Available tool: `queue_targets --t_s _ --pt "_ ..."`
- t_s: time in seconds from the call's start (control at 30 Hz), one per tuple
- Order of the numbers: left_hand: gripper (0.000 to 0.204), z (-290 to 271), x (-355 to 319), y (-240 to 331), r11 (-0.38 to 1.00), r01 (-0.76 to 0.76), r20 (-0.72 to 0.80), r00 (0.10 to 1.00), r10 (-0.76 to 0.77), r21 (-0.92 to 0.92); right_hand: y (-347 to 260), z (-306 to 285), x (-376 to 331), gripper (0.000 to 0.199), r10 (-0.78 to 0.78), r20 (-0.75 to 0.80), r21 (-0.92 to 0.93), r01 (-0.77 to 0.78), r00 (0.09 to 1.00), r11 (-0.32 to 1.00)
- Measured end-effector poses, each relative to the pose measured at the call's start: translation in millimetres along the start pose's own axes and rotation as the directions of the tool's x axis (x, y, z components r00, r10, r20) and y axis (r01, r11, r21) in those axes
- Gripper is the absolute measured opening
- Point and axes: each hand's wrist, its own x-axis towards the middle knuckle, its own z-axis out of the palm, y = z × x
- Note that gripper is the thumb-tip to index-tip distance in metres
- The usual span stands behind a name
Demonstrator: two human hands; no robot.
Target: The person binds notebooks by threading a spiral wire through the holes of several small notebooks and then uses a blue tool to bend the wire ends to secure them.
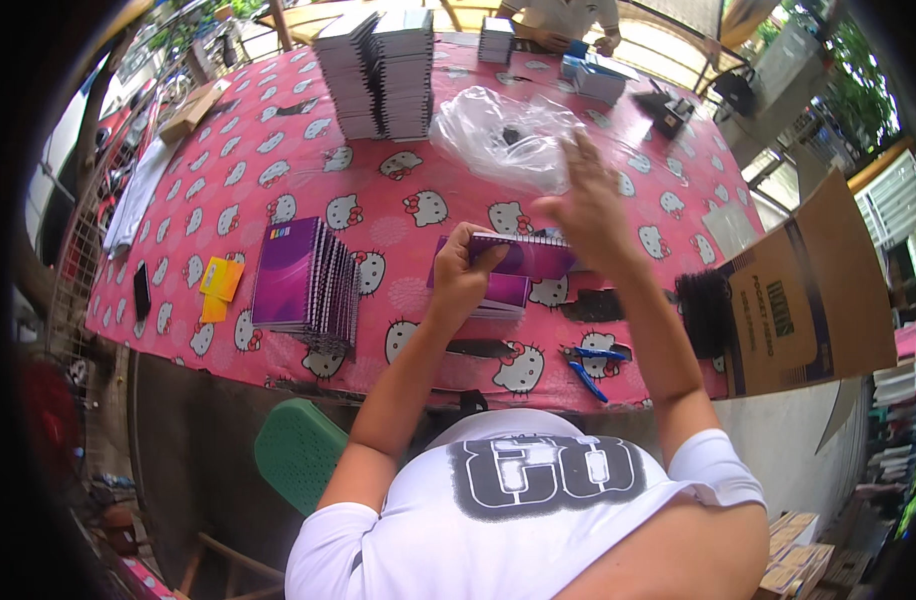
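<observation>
- Purple wire-bound notebook (pixel 538 260) is held over the pink patterned bench (pixel 383 200), pinched between the thumb and fingers of the left hand (pixel 462 275).
- Right hand (pixel 594 205), blurred, hovers with fingers extended, seemingly empty; if it catches the notebook's edge, that one-sided grip could slip.
- Blue-handled pliers (pixel 585 379) lie near the bench edge; a forearm could knock them off.
- Leftward, a purple notebook stack (pixel 300 275) might topple if bumped.
</observation>
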Motion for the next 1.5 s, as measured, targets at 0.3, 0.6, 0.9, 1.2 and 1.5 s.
queue_targets --t_s 0.3,0.6,0.9,1.2,1.5 --pt "0.013 -11 -14 15 0.996 -0.082 -0.046 0.995 0.083 0.020 -39 35 -94 0.118 -0.167 0.156 -0.091 0.183 0.974 0.979" --pt "0.019 -18 -9 1 0.997 -0.080 0.011 0.997 0.080 0.021 -48 56 -67 0.107 -0.101 -0.073 -0.179 0.087 0.992 0.980" --pt "0.026 -33 -6 17 0.980 -0.155 0.134 0.981 0.138 0.122 -46 -41 -32 0.067 -0.092 0.385 0.151 0.036 0.919 0.988" --pt "0.027 -30 -7 6 0.991 -0.103 0.105 0.990 0.093 0.088 -48 -17 -2 0.040 -0.171 0.658 0.154 0.090 0.734 0.984" --pt "0.042 -28 -11 1 0.997 -0.081 0.074 0.994 0.080 0.018 -55 3 8 0.044 -0.091 0.721 0.053 0.077 0.687 0.996"
